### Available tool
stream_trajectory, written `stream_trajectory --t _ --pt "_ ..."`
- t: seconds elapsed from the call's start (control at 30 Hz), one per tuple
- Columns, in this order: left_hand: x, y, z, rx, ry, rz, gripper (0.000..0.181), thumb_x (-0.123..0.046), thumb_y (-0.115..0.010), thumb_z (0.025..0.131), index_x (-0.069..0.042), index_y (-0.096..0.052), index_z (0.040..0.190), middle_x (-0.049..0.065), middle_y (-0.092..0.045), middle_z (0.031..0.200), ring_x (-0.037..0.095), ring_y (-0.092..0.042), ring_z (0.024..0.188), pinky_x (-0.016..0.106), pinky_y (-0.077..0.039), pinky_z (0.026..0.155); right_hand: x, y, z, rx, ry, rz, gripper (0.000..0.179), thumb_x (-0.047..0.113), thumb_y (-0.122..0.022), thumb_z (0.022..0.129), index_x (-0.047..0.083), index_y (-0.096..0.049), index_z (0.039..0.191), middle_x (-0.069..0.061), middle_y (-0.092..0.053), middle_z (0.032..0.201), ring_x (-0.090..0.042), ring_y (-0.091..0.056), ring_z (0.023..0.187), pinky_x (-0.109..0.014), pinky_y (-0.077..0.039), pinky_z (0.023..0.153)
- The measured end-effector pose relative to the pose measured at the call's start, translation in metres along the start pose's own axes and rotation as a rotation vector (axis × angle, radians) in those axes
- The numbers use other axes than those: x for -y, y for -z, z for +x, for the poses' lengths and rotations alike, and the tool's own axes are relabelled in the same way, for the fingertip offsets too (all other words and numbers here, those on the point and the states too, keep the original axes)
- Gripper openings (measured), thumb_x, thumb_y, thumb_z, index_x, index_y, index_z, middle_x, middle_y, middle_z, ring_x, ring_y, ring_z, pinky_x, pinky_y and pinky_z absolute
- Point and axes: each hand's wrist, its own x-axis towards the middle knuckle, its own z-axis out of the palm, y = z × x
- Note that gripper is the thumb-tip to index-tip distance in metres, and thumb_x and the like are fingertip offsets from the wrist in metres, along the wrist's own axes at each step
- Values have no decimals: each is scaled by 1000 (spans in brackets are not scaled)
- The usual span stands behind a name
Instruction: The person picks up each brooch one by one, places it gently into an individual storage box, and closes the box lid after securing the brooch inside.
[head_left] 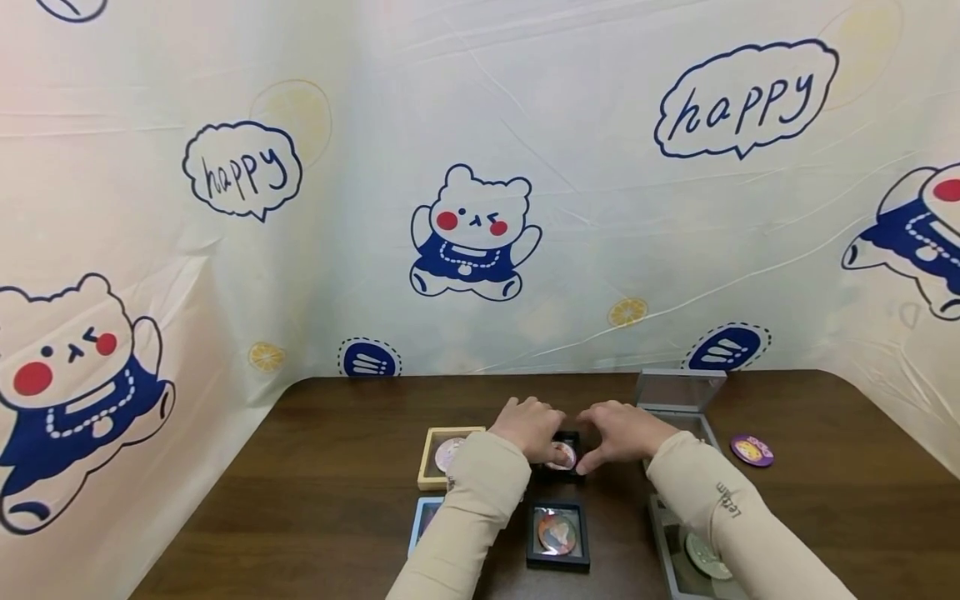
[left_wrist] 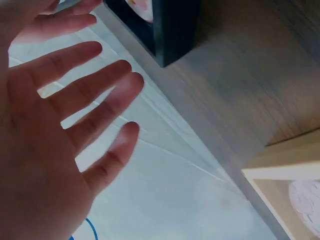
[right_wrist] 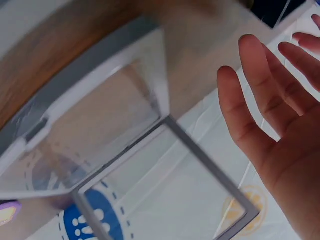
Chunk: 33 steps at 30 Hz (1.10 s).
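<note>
At the back row of the table a small black display case (head_left: 561,477) holds a round badge. My left hand (head_left: 525,427) hovers by its left side, fingers spread and fairly straight in the left wrist view, the thumb over the badge in the head view. On the other side, my right hand (head_left: 624,432) has its thumb near the case's right edge and its fingers loosely extended. Neither palm has anything in it. Beyond the right forearm stands a grey case (right_wrist: 192,155) with its clear lid raised; the forearm partly hides it.
A second black case (head_left: 558,563) with a badge lies in front. To the left are a cream-framed case (head_left: 424,482) and a blue-framed one (head_left: 417,521), partly behind the left sleeve. On the right lie a purple badge (head_left: 752,451) and another grey case (head_left: 663,546) with a pale badge.
</note>
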Motion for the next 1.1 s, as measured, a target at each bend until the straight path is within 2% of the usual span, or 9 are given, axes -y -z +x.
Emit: stream_trajectory --t 0.2,0.37,0.57,0.8,0.97,1.1 --pt "-7 1 6 -27 -75 -31 41 -46 -74 91 -18 -73 122 -6 -73 102 16 -64 99 39 -48 87 -11 10 -8 -4 -34 19 60 27 -90 77 -5 -66 122 -16 -68 112 -34 -65 104 -52 -54 86" --pt "-13 1 10 -63 -110 -21 37 -44 -73 93 -17 -74 120 -5 -73 99 17 -64 99 38 -48 86 -22 18 -16 -10 -17 44 49 17 -88 79 -6 -68 119 -17 -70 109 -34 -67 101 -51 -55 85" --pt "-21 -2 13 -73 -115 4 36 -44 -70 95 -20 -74 121 -6 -73 107 18 -63 105 37 -47 88 -36 22 -25 -45 25 51 43 13 -85 80 -8 -69 114 -15 -71 103 -30 -68 92 -48 -56 81" --pt "-33 -3 18 -81 -128 38 34 -43 -68 97 -21 -74 123 -8 -73 111 16 -64 105 35 -47 88 -48 25 -33 -56 15 52 36 12 -83 82 -8 -70 109 -12 -70 97 -29 -67 88 -45 -57 75" --pt "-43 -1 22 -88 -148 52 33 -42 -68 97 -23 -74 124 -10 -73 111 14 -64 106 32 -47 89 -51 25 -39 -65 22 62 33 11 -83 82 -8 -71 108 -12 -70 95 -25 -66 84 -40 -57 70" --pt "-48 -3 23 -79 -165 53 31 -42 -67 98 -24 -74 123 -10 -72 109 14 -63 106 32 -47 89 -54 25 -41 -69 35 59 31 9 -81 83 -7 -71 106 -11 -71 94 -25 -67 84 -41 -57 71"
